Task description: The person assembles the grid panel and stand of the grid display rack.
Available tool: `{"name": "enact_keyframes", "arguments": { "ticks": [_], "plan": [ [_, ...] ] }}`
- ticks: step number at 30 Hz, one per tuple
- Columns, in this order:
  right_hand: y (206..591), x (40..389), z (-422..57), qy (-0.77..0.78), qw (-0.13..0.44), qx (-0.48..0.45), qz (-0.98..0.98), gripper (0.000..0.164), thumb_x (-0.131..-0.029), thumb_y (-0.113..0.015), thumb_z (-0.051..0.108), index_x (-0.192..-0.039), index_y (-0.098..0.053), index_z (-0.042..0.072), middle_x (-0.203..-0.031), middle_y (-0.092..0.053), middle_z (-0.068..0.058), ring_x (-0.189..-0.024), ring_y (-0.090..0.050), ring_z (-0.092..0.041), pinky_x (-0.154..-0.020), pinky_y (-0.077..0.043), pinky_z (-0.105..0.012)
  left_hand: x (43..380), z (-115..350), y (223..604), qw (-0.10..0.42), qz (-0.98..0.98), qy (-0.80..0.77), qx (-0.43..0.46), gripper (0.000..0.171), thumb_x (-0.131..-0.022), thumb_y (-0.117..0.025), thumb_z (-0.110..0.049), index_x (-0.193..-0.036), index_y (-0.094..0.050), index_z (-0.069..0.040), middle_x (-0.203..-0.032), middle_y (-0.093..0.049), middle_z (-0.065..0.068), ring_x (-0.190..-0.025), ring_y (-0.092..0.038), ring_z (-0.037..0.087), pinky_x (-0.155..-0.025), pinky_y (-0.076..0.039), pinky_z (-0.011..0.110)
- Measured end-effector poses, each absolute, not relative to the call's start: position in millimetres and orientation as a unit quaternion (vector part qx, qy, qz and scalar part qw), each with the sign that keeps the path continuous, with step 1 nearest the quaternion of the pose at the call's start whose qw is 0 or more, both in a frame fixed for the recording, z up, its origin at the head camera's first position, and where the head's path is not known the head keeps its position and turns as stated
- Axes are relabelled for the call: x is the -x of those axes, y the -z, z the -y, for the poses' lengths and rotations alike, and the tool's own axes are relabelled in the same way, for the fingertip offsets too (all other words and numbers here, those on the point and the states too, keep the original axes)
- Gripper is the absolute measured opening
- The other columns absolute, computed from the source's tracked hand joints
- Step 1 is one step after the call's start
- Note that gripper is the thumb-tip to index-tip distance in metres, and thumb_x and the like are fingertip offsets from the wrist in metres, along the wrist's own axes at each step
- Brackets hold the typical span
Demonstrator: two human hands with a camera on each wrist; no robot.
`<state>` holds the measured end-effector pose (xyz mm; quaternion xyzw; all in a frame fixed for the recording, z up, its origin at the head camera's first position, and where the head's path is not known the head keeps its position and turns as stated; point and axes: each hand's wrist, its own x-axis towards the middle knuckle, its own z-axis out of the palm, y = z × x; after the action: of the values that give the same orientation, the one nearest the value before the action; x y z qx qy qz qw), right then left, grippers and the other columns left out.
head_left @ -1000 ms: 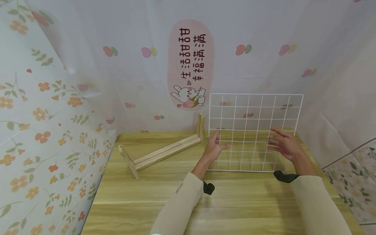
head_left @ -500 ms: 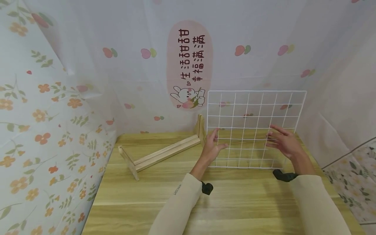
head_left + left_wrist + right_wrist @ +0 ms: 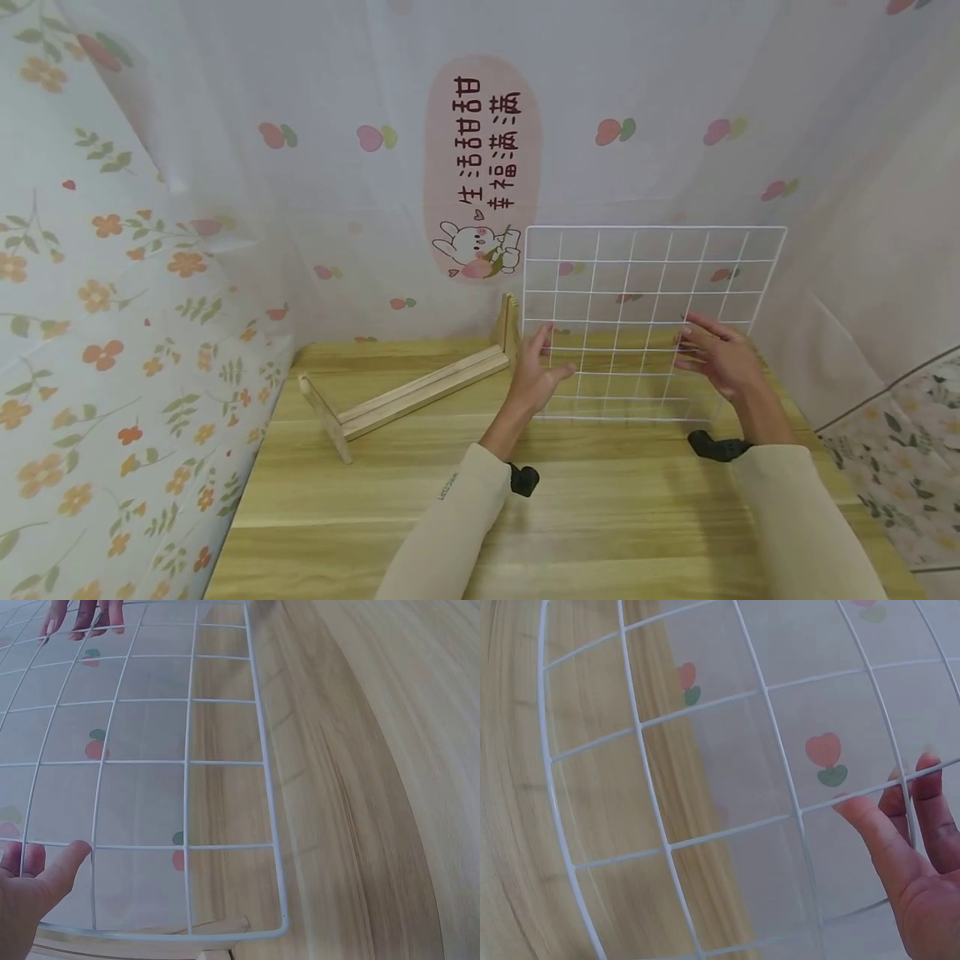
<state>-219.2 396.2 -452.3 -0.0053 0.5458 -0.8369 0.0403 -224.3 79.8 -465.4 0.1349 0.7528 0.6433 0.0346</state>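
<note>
A white wire grid panel (image 3: pixel 652 227) is held tilted up at the right of the wooden table, its lower edge close over the tabletop. My left hand (image 3: pixel 534 375) grips it near the left side; in the left wrist view the thumb (image 3: pixel 69 864) lies against a wire and the other fingers reach behind. Toward the opposite side, my right hand (image 3: pixel 722 358) pinches the wires. Its thumb (image 3: pixel 870 825) and fingertips meet around a crossing in the right wrist view. Just left of the panel stands a pale wooden rack (image 3: pixel 427 392), a long double bar between two upright end pieces.
The wood-grain table (image 3: pixel 375 517) runs to a back wall covered by white cloth (image 3: pixel 337 167) with fruit prints and a pink lettered patch (image 3: pixel 483 150). Floral cloth (image 3: pixel 150 333) hangs along the left side. Another pale sheet (image 3: pixel 862 275) closes off the right.
Both hands have raised the grid panel slightly; its top and bottom edges sit higher in the head view. The wooden rack stays in place, and the view has shifted a little.
</note>
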Motion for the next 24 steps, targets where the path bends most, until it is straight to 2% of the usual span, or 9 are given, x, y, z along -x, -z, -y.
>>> {"name": "enact_keyframes", "arguments": {
  "ticks": [6,15,21,24],
  "plan": [
    [448,221,-391,0.83,0.006,-0.016,-0.558,0.025,-0.098,-0.052,0.001,-0.112,-0.07,0.013,-0.087,-0.072,-0.008,-0.08,-0.071,-0.019,-0.066,-0.06,-0.038,224,-78,465,0.023,-0.744,-0.652,-0.144,0.078,-0.078,-0.07,-0.009,-0.149,-0.037,-0.013,-0.125,-0.044,0.012,-0.118,-0.044,0.034,-0.101,-0.04,0.053],
    [441,222,-385,0.833,-0.027,-0.033,-0.551,0.019,-0.096,-0.056,0.001,-0.103,-0.072,0.009,-0.083,-0.073,-0.009,-0.075,-0.072,-0.02,-0.062,-0.059,-0.039,224,-78,462,0.008,-0.749,-0.645,-0.152,0.079,-0.078,-0.069,-0.011,-0.149,-0.037,-0.013,-0.123,-0.044,0.009,-0.118,-0.043,0.029,-0.1,-0.04,0.051],
    [437,222,-381,0.819,-0.047,-0.054,-0.569,0.014,-0.094,-0.061,0.004,-0.101,-0.072,0.009,-0.083,-0.073,-0.007,-0.074,-0.072,-0.019,-0.061,-0.059,-0.038,225,-78,460,-0.001,-0.751,-0.642,-0.157,0.079,-0.078,-0.069,-0.012,-0.149,-0.037,-0.011,-0.123,-0.045,0.011,-0.119,-0.044,0.033,-0.093,-0.047,0.043],
    [435,221,-380,0.817,-0.045,-0.05,-0.573,0.015,-0.095,-0.06,0.005,-0.103,-0.072,0.01,-0.084,-0.073,-0.007,-0.075,-0.072,-0.018,-0.061,-0.059,-0.036,225,-77,459,-0.004,-0.748,-0.644,-0.159,0.077,-0.079,-0.068,-0.009,-0.149,-0.037,-0.009,-0.124,-0.045,0.014,-0.119,-0.045,0.035,-0.091,-0.049,0.044]
  ]
}}
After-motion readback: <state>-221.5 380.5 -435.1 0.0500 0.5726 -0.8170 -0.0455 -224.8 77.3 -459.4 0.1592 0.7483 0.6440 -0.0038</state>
